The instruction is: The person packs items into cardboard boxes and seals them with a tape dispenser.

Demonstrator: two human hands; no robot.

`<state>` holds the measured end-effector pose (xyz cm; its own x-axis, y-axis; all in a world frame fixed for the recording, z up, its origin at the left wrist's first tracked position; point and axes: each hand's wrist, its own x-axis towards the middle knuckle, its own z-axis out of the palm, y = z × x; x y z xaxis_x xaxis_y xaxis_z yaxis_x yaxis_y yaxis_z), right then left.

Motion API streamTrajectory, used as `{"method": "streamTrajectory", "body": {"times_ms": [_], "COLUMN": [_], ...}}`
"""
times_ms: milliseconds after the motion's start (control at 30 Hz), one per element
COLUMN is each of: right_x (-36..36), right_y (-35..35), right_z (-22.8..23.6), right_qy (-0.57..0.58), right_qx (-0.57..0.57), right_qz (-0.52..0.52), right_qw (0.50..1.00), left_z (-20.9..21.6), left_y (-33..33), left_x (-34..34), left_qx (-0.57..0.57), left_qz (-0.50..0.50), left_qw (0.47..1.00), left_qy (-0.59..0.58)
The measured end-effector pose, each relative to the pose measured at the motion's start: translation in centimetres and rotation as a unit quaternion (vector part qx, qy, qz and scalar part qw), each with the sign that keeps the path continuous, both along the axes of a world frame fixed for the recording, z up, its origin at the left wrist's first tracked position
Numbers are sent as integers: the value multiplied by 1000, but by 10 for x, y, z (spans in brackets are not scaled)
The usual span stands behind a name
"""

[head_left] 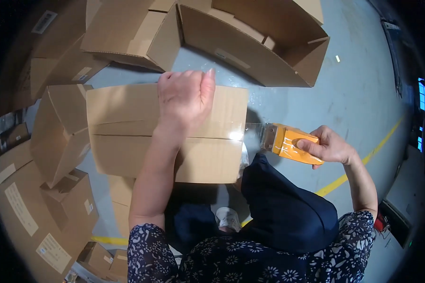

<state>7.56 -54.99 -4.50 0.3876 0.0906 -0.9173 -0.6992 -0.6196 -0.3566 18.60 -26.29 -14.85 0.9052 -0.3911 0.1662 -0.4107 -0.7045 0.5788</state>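
Observation:
In front of me is a closed cardboard box, its two top flaps meeting along a middle seam. My left hand lies across its far side, knuckles up, fingers curled over the far edge and thumb at the right; the fingertips are hidden. To the box's right, my right hand grips an orange tape dispenser, thumb on top. A strip of clear tape stretches from the dispenser's metal head to the right end of the seam, where it shines on the cardboard.
Two open cardboard boxes, a left one and a longer right one, stand beyond. More cartons crowd the left side. My bent knee is below the dispenser. A yellow line crosses the grey floor.

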Motion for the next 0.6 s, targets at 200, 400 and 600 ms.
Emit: {"method": "streamTrajectory", "body": {"times_ms": [200,400,600], "right_x": [12,14,20], "right_y": [16,24,36], "right_z": [7,3,9], "right_qy": [15,25,28], "right_qx": [-26,-49,-76], "right_qz": [29,52,100], "right_qw": [999,997,992], "left_z": [-10,3,26], "left_y": [3,-12,-41], "left_x": [0,-6,-42], "left_qx": [0,17,35], "left_qz": [13,15,-86], "left_qw": [998,999,989], "left_qy": [-60,-37,-112]}}
